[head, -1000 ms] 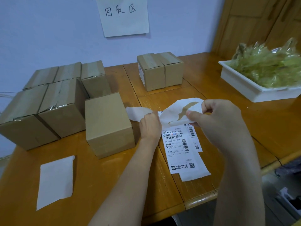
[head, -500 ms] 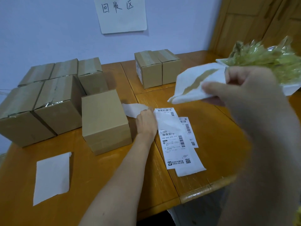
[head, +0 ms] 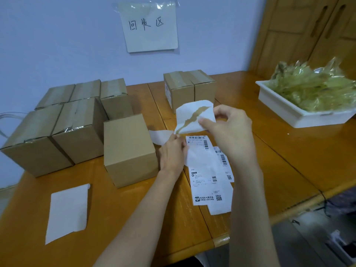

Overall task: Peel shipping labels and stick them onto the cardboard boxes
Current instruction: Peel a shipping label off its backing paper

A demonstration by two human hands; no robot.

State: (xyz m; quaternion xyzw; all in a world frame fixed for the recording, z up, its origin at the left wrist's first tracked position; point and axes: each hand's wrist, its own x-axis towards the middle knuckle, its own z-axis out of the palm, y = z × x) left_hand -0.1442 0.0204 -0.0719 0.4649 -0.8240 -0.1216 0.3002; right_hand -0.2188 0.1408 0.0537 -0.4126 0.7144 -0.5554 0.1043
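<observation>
My right hand (head: 231, 132) pinches the upper right edge of a white label sheet (head: 189, 116) with a torn brown streak, held just above the table. My left hand (head: 172, 155) meets that sheet's lower corner with its fingertips and appears to pinch it. A curled strip of white backing paper (head: 157, 136) lies under my left hand. Printed shipping labels (head: 208, 182) lie overlapped on the table below my hands. A plain cardboard box (head: 129, 149) stands just left of my left hand.
Several taped boxes (head: 77, 128) are grouped at the left, and two more boxes (head: 189, 87) stand at the back. A white tray (head: 289, 112) of crumpled plastic film sits at the right. A blank white sheet (head: 67, 211) lies front left. The table's front edge (head: 221, 239) is near.
My right hand swung the streaked sheet up and right, then brought it back down to my left hand, whose fingertips now meet its lower corner.
</observation>
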